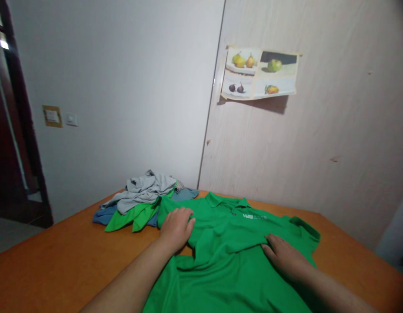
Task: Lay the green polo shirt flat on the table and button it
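A green polo shirt [240, 278] lies front up across the table, its collar at the far side and white lettering on the chest. Creases run over its middle, and the near end goes out of the picture. My left hand [177, 228] rests on the shirt near the sleeve on the left, palm down with the thumb apart from the fingers. On the right side of the chest lies my right hand [282, 254], fingers stretched over the cloth beside a long fold. Neither hand lifts the fabric.
A loose heap of clothes, with a grey garment [149, 189] over bright green [136, 215] and blue ones, lies at the back left of the orange table [74, 261]. Behind stands a wall with a taped fruit picture sheet [260, 74]. A dark doorway is at far left.
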`<state>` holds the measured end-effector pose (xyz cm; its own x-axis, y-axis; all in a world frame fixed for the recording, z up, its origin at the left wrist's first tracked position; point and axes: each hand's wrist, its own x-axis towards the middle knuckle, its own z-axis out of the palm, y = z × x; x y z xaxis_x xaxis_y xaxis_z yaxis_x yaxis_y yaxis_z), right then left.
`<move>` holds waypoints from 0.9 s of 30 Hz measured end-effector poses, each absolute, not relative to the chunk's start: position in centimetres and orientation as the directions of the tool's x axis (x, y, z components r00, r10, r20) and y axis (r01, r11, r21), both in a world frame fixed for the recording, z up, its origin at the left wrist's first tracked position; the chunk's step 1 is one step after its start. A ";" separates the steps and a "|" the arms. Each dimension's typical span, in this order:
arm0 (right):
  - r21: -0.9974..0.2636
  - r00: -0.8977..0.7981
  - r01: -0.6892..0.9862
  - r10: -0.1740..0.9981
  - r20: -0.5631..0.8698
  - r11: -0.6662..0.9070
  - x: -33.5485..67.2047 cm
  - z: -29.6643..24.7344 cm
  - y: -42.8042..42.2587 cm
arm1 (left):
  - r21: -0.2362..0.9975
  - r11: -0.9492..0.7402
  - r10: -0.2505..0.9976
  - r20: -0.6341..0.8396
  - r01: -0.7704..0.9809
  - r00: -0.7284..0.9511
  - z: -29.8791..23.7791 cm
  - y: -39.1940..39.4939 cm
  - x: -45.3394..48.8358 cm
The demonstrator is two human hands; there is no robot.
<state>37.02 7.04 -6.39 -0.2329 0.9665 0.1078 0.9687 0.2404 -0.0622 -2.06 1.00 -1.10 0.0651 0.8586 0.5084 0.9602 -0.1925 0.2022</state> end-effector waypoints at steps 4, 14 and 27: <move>-0.165 -0.195 0.968 0.981 -0.008 0.191 35.9 -2.2 8.9 | 0.193 -0.140 0.948 0.309 0.971 0.075 -2.1 1.4 -2.8; -0.414 -0.008 0.906 0.983 0.185 0.085 32.3 2.7 18.5 | 0.234 -0.179 0.958 0.260 0.956 0.116 -3.0 1.7 -4.4; -0.467 0.101 0.883 0.990 0.095 -0.045 30.0 -1.4 23.7 | 0.327 -0.170 0.954 0.292 0.930 0.071 -1.0 1.0 -3.7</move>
